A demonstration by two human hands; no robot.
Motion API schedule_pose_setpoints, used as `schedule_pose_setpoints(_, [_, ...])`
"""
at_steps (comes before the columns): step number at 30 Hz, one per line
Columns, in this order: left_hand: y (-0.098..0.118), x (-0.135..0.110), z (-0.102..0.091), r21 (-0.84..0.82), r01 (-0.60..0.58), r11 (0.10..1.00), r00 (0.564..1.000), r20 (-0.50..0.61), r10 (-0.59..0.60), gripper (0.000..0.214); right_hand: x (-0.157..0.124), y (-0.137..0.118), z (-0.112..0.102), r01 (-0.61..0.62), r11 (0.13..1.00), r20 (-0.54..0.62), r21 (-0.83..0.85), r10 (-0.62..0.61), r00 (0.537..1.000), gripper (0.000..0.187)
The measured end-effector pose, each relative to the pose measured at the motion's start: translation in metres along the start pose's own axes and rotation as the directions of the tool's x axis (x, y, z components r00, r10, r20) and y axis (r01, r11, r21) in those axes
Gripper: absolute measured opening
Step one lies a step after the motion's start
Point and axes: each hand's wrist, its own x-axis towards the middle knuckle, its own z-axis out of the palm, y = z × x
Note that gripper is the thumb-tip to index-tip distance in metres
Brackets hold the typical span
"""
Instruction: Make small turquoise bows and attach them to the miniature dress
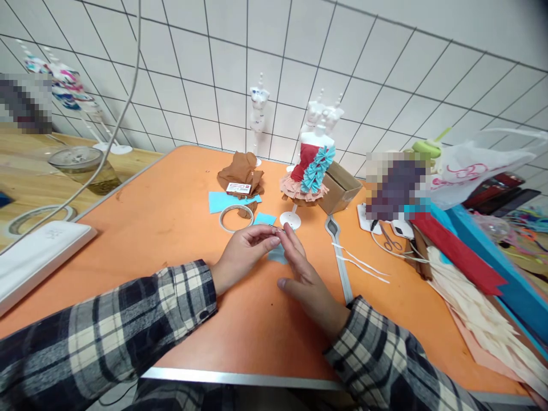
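My left hand (244,251) and my right hand (306,274) meet over the middle of the orange table (171,217). Both pinch a small light blue piece of paper (278,254) with something tiny and metallic at the fingertips. Just beyond them lie another blue paper piece (264,218), a ring of tape (235,218) and a larger blue sheet (222,201). A small mannequin (312,165) in a red, pink and blue ruffled paper dress stands behind on its round white base (290,220).
Crumpled brown paper (240,170) and a cardboard box (340,185) sit at the back. Scissors (389,240), white strips (359,264), red, cream and blue sheets lie right. A white device (38,251) and glass jar (83,165) stand left.
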Motion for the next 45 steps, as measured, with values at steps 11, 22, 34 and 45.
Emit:
schedule_pose_setpoints(11, [-0.0029, 0.0006, -0.0037, -0.068, 0.017, 0.998, 1.000, 0.019, -0.015, 0.022, -0.0007, -0.0044, 0.0011, -0.017, 1.000, 0.008, -0.012, 0.017, 1.000, 0.072])
schedule_pose_setpoints(22, [-0.0025, 0.0009, -0.0045, -0.045, 0.011, 0.999, 1.000, 0.027, -0.010, 0.021, -0.0007, -0.0018, 0.0008, -0.026, 1.000, -0.013, -0.016, 0.026, 1.000, 0.071])
schedule_pose_setpoints(34, [-0.0023, 0.0006, -0.0039, -0.006, 0.007, 1.000, 1.000, 0.011, -0.007, 0.026, -0.0003, -0.0033, -0.0007, -0.010, 0.996, -0.023, -0.093, 0.008, 1.000, 0.071])
schedule_pose_setpoints(45, [-0.0021, 0.0002, -0.0050, -0.004, 0.009, 1.000, 1.000, 0.030, -0.009, 0.021, 0.0001, -0.0047, -0.0014, -0.002, 0.992, -0.019, -0.124, 0.000, 1.000, 0.072])
